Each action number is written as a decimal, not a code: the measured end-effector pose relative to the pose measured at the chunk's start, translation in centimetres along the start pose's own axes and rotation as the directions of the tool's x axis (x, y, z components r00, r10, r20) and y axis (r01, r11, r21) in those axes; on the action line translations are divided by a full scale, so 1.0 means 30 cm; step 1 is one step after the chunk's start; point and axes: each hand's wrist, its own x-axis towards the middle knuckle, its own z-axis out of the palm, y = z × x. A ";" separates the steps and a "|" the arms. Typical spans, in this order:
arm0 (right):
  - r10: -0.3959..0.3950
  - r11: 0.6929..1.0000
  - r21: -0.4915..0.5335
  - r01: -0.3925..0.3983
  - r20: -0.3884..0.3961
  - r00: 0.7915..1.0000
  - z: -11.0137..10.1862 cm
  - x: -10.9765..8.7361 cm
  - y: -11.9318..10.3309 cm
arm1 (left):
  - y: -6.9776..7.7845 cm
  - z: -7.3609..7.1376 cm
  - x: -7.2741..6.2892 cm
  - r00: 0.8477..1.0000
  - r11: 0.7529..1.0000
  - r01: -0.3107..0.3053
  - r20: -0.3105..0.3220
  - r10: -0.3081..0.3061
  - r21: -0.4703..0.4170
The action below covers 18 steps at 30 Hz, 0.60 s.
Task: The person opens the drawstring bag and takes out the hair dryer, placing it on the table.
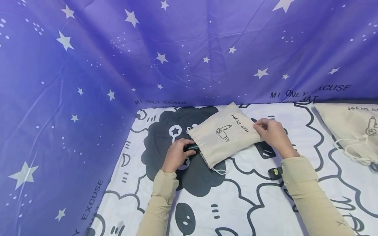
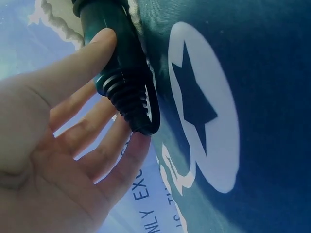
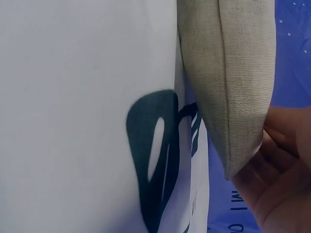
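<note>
A cream cloth drawstring bag (image 1: 203,131) printed "Hair Dryer" lies tilted, its mouth toward the left. Out of that mouth sticks a dark green handle (image 2: 112,53), probably a hair dryer's, with a ribbed black end and a hanging loop; the rest is hidden inside. My left hand (image 1: 175,155) grips this handle between thumb and fingers. At the bag's opposite end, my right hand (image 1: 273,134) pinches a bottom corner. The right wrist view shows the bag's seam (image 3: 226,87) and bulging side close by, with fingers at its corner.
Another cream "Hair Dryer" bag (image 1: 342,119) with loose white cords lies at the far right. Beside my right sleeve is a small black item (image 1: 274,173) with a yellow-green mark. A purple star-printed curtain (image 1: 189,65) rises behind and left of the cartoon-printed sheet (image 1: 206,209).
</note>
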 end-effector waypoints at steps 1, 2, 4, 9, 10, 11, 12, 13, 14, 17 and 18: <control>0.003 1.000 0.001 -0.003 -0.004 1.000 -0.002 -0.001 0.000 | -0.003 0.000 -0.001 1.000 1.000 -0.005 -0.002 0.005 -0.004; 0.003 1.000 0.002 -0.003 -0.007 1.000 -0.005 -0.003 0.000 | -0.005 0.000 -0.002 1.000 1.000 -0.006 -0.002 0.005 -0.009; -0.002 1.000 0.001 0.002 -0.013 1.000 -0.009 -0.006 0.000 | -0.010 -0.001 -0.003 1.000 1.000 -0.004 -0.002 0.004 -0.020; -0.014 1.000 0.005 0.014 -0.023 1.000 -0.020 -0.007 0.005 | -0.022 -0.013 -0.004 1.000 1.000 0.003 -0.008 -0.003 -0.029; -0.014 1.000 0.007 0.015 -0.024 1.000 -0.022 -0.007 0.007 | -0.024 -0.016 -0.004 1.000 1.000 0.003 -0.011 -0.003 -0.028; -0.013 1.000 0.008 0.013 -0.025 1.000 -0.025 -0.007 0.008 | -0.026 -0.020 -0.004 1.000 1.000 0.001 -0.014 -0.001 -0.028; -0.012 1.000 0.008 0.013 -0.025 1.000 -0.027 -0.007 0.009 | -0.029 -0.023 -0.004 1.000 1.000 -0.001 -0.015 0.001 -0.028; -0.010 1.000 0.008 0.010 -0.023 1.000 -0.029 -0.007 0.010 | -0.031 -0.027 -0.005 1.000 1.000 -0.003 -0.016 0.003 -0.026; -0.005 1.000 0.006 0.005 -0.021 1.000 -0.030 -0.007 0.012 | -0.034 -0.031 -0.005 1.000 1.000 -0.006 -0.015 0.005 -0.024; 0.008 1.000 0.001 -0.008 -0.016 1.000 -0.032 -0.007 0.015 | -0.042 -0.042 -0.007 1.000 1.000 -0.009 -0.011 0.008 -0.027; 0.009 1.000 -0.002 -0.009 -0.017 1.000 -0.033 -0.008 0.015 | -0.045 -0.046 -0.008 1.000 1.000 -0.009 -0.009 0.009 -0.023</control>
